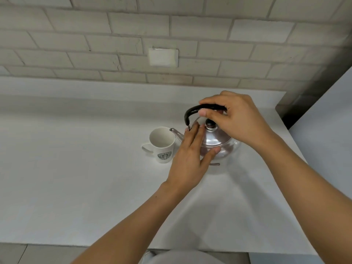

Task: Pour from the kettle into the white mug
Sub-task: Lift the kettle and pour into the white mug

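A shiny metal kettle (219, 139) with a black arched handle (192, 111) and a black lid knob stands on the white counter (76, 168). Its spout (176, 132) reaches the rim of the white mug (162, 144), which stands upright just left of it, with a dark round logo and its handle to the left. My right hand (236, 117) is closed around the top of the kettle's handle. My left hand (190, 157) lies flat against the kettle's front side, fingers apart, touching the lid and body.
A whitish brick wall runs behind the counter, with a white wall plate (163, 57) above the mug. A white panel (323, 115) rises at the right. The counter's front edge (95, 244) is near me, with grey floor below.
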Demonstrator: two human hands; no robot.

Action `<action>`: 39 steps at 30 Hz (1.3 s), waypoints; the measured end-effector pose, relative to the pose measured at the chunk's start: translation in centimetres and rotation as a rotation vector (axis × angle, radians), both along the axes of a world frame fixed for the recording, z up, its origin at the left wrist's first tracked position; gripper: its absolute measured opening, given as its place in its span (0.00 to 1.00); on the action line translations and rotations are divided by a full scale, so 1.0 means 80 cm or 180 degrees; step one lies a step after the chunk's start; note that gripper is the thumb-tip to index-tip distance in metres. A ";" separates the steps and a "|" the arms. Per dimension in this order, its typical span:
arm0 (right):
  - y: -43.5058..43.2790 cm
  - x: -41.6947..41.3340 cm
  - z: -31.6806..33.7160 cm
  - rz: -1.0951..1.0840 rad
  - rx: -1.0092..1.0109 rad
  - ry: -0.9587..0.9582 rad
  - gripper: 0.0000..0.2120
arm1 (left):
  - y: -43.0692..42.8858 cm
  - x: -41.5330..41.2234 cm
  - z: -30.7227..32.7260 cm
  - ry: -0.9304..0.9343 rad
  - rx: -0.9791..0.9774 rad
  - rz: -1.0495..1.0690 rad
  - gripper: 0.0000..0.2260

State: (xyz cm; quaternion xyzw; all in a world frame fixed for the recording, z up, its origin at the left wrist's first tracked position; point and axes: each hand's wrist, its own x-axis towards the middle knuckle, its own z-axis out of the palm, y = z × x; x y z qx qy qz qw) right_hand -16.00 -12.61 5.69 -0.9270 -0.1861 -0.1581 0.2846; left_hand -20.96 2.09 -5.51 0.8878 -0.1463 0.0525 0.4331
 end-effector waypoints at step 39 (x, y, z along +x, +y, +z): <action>0.084 0.050 0.068 0.0857 -0.1890 -0.0190 0.16 | -0.019 0.014 0.015 0.0108 -0.1915 0.0557 0.28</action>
